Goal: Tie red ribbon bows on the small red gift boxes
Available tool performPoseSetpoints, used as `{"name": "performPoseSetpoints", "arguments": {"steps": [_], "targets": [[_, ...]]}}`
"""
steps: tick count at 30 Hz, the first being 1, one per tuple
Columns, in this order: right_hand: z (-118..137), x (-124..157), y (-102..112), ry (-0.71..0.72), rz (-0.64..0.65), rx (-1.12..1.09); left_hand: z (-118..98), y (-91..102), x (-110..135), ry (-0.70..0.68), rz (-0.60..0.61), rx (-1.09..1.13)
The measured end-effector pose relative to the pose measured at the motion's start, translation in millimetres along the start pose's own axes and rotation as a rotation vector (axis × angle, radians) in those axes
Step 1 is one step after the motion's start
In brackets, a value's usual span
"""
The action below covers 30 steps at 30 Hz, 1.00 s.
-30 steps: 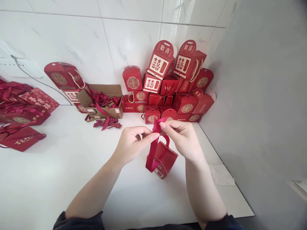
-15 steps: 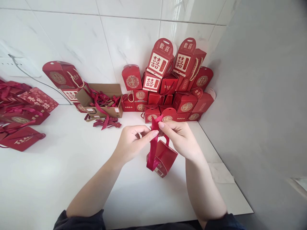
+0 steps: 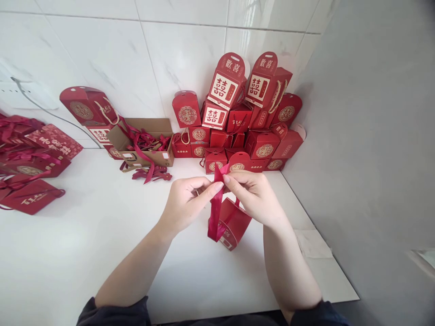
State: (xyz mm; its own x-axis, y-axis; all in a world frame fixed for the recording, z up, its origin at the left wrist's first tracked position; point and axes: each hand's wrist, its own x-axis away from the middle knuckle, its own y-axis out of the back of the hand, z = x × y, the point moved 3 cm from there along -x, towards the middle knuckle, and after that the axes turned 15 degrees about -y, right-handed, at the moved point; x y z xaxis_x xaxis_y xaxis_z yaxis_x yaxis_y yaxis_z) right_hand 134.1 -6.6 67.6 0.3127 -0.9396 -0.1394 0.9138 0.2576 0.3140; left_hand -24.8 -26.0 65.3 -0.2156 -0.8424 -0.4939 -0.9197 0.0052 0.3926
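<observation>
Between my two hands is a dark pink-red satin ribbon (image 3: 215,215), its ends crossing near my fingertips. My left hand (image 3: 190,198) pinches it between thumb and fingers. My right hand (image 3: 253,192) is also closed on it, thumb pressed close to the left thumb. The ribbon loops down from the hands toward a small red gift box (image 3: 240,222), which stands tilted in view on the white table below them. Part of the ribbon runs by the box's top. My hands hide the fingers' undersides and some of the crossing.
Stacked red gift boxes (image 3: 263,147) line the tiled wall at the back right. A brown cardboard box (image 3: 161,158) holds tangled ribbons, with more ribbon pieces (image 3: 152,174) in front. Several ribboned red boxes (image 3: 37,197) sit at the left. A grey panel (image 3: 367,149) stands along the right.
My right thumb and fingers have shifted slightly left and down, closer to the left thumb. The ribbon's crossed ends have drawn together a little; the gift box is almost unmoved.
</observation>
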Motion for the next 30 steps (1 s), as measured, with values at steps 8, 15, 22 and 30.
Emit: {"name": "performPoseSetpoints", "arguments": {"steps": [8, 15, 22, 30], "targets": [[3.1, 2.5, -1.6, 0.029, 0.021, 0.050, 1.0, 0.6, 0.5, 0.001, -0.007, 0.001], [4.6, 2.7, 4.4, 0.053, -0.100, 0.062, 8.5, 2.0, -3.7, -0.004, 0.087, -0.028], [11.8, 12.7, 26.4, 0.155, -0.390, -0.056, 27.0, -20.3, -4.0, -0.217, 0.679, 0.150], [15.0, 24.0, 42.3, 0.280, -0.575, -0.098, 59.1, -52.3, 5.4, -0.067, 0.698, 0.304]]}}
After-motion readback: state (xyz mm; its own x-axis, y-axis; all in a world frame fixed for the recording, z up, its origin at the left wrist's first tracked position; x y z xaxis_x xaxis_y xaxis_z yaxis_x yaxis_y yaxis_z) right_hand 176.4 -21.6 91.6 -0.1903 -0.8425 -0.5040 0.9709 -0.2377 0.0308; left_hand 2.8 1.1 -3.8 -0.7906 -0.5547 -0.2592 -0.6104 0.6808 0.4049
